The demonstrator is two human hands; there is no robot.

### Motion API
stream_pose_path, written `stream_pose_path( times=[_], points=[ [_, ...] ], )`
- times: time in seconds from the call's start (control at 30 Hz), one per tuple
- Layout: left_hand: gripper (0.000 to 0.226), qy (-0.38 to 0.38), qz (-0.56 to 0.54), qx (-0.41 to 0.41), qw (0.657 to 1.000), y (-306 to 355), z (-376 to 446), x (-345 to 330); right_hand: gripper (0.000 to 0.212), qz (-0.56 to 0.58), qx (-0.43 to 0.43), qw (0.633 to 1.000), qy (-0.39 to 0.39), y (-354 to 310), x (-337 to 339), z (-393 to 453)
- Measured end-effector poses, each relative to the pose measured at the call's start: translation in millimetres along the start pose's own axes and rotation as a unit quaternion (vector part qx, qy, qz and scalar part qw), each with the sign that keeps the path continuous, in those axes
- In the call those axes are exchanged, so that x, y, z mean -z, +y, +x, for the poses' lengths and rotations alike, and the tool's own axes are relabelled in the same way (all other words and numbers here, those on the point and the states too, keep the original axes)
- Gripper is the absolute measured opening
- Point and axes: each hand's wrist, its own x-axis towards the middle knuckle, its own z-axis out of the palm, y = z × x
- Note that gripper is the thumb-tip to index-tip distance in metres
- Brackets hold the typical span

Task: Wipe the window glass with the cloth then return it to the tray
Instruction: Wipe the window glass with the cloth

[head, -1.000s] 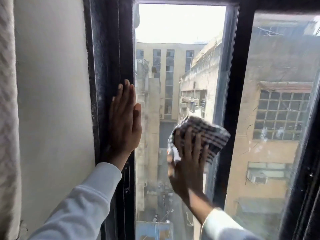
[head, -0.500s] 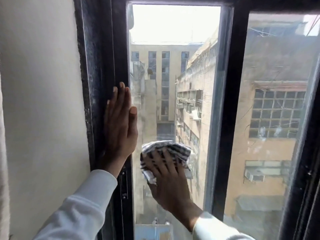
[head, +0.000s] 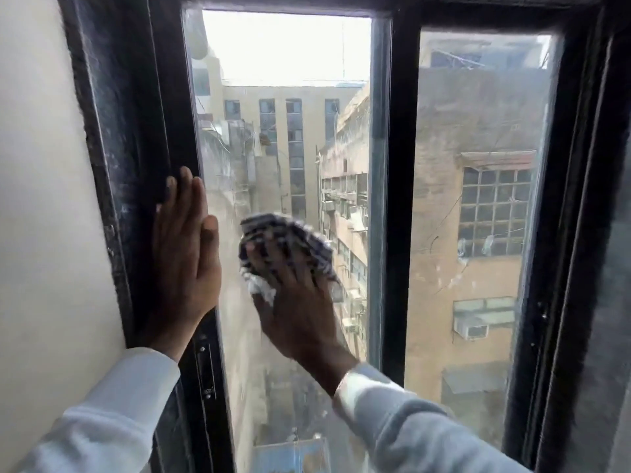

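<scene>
While the left hand [head: 184, 254] lies flat on the black window frame [head: 136, 165], fingers pressed together, the right hand [head: 293, 302] presses the checked cloth [head: 286, 237] against the window glass [head: 283, 138] — fingers spread over it; cloth bunched, mid-pane, blurred.

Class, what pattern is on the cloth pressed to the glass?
Dark-and-white checked fabric cloth, clearest in the head view.

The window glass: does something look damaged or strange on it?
No crack shows. The right pane carries whitish smudges at mid-height, and the left pane looks hazy below the cloth that the right hand presses.
</scene>
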Motion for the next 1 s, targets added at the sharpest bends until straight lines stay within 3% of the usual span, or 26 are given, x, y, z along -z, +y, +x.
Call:
stream_pose_path(
  times=[0.1, 0.17, 0.27, 0.37, 0.57, 0.67, 0.77, 0.83, 0.9, 0.93, 1.0],
  points=[
    [0.059, 0.001, -0.003, 0.009, 1.0, -2, -1, -1, 0.039, -0.029, -0.135, 0.988, 0.067, 31, 17, 23],
    [0.059, -0.001, -0.005, 0.01, 1.0, 1, 0, 0, 0.05, -0.05, -0.173, 0.983, 0.024, 20, 7, -27],
    [0.06, -0.002, 0.004, 0.005, 1.0, 3, -1, 2, 0.075, -0.074, -0.054, 0.993, -0.075, -21, -15, -90],
    [0.059, -0.004, 0.016, 0.007, 1.0, 4, -2, 1, 0.076, -0.07, 0.044, 0.994, -0.07, -16, -12, -37],
    [0.062, -0.004, 0.054, 0.029, 0.998, 29, -1, 5, 0.074, -0.032, -0.008, 0.999, -0.002, 10, 43, 17],
    [0.063, -0.018, 0.091, -0.025, 0.995, 67, 5, -5, 0.072, 0.009, -0.055, 0.998, 0.025, 33, 80, 15],
    [0.061, -0.046, 0.027, -0.083, 0.995, 115, 26, -29, 0.063, 0.099, -0.132, 0.986, 0.034, 46, 118, 8],
    [0.061, -0.065, 0.0, -0.102, 0.993, 145, 41, -45, 0.059, 0.166, -0.202, 0.964, 0.049, 53, 144, 3],
    [0.06, -0.075, -0.011, -0.116, 0.99, 170, 50, -60, 0.055, 0.219, -0.317, 0.918, 0.092, 66, 168, 0],
    [0.06, -0.078, -0.013, -0.122, 0.989, 181, 53, -67, 0.058, 0.247, -0.397, 0.877, 0.108, 76, 182, 2],
    [0.061, -0.088, -0.01, -0.13, 0.988, 198, 57, -80, 0.059, 0.333, -0.561, 0.748, 0.119, 98, 214, 6]
  ],
)
